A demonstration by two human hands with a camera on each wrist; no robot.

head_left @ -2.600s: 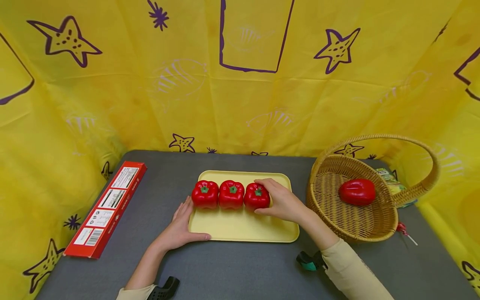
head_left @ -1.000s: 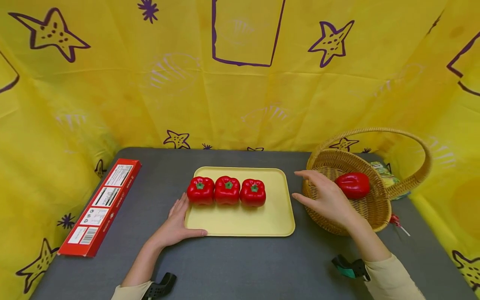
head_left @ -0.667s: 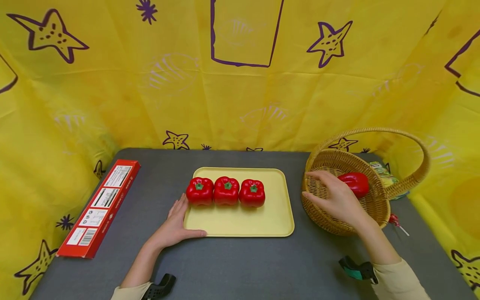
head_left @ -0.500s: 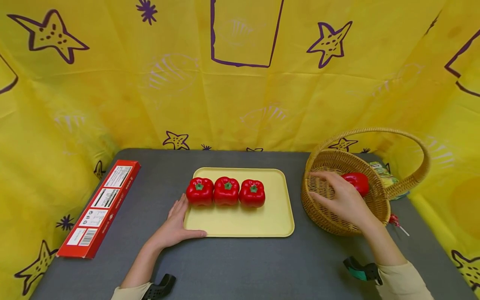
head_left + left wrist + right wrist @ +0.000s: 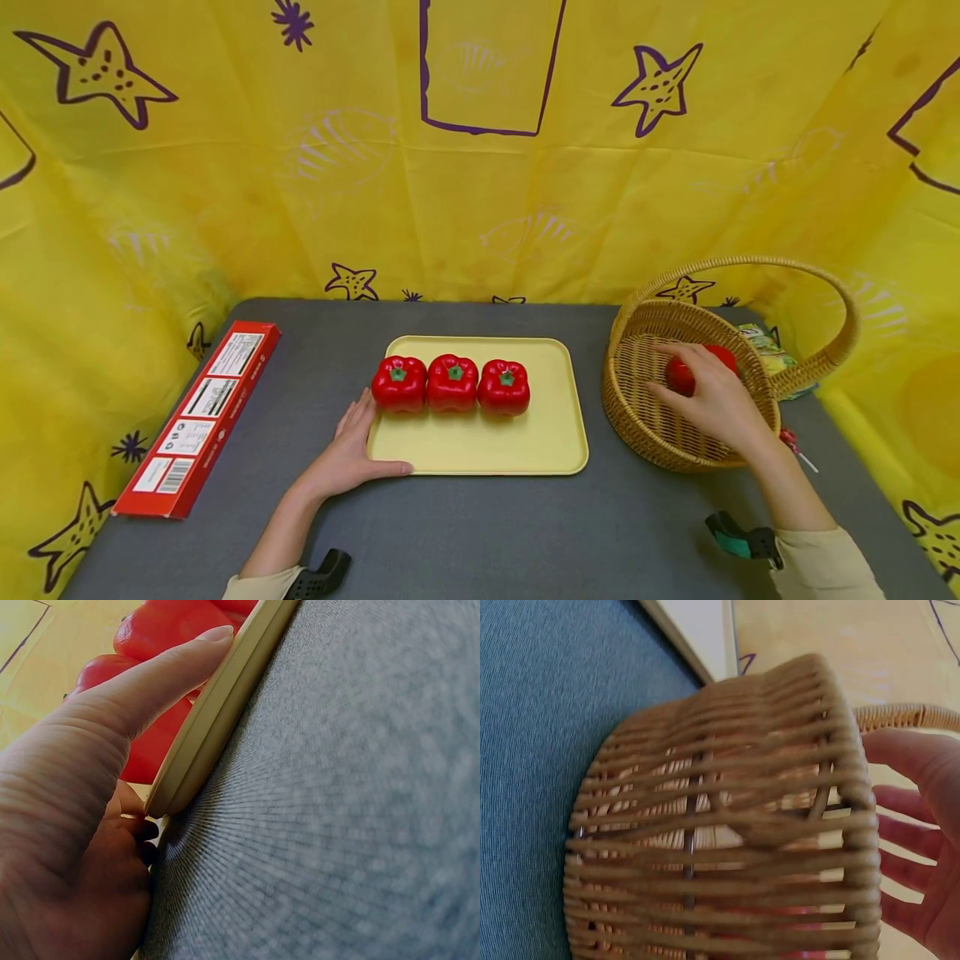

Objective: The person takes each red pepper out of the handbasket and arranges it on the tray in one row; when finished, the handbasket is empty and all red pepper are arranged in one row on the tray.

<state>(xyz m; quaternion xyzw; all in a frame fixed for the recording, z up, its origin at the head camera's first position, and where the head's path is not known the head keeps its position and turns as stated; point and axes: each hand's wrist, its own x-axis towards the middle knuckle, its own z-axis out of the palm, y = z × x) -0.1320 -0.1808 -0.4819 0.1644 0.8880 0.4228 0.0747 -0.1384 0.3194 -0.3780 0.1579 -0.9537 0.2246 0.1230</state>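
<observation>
In the head view, three red bell peppers (image 5: 452,383) with green stems sit side by side on a pale yellow tray (image 5: 480,450). My left hand (image 5: 345,457) rests at the tray's left front corner, its straight thumb along the front rim and its other fingers at the left side. The left wrist view shows that thumb (image 5: 176,671) on the rim. My right hand (image 5: 716,404) reaches over the wicker basket (image 5: 626,408), thumb and fingers apart. Another red bell pepper (image 5: 680,377) lies in the basket, partly covered by this hand; contact cannot be told.
A long red box (image 5: 198,421) lies at the table's left. Right of the basket are a green and yellow packet (image 5: 767,343) and a red lollipop (image 5: 789,439). The basket's tall handle (image 5: 757,262) arches over it. Yellow cloth (image 5: 360,200) walls the back and sides.
My right hand has left the rightmost pepper on the tray and moved right, over the basket, close to the pepper inside. The left hand stays at the tray corner.
</observation>
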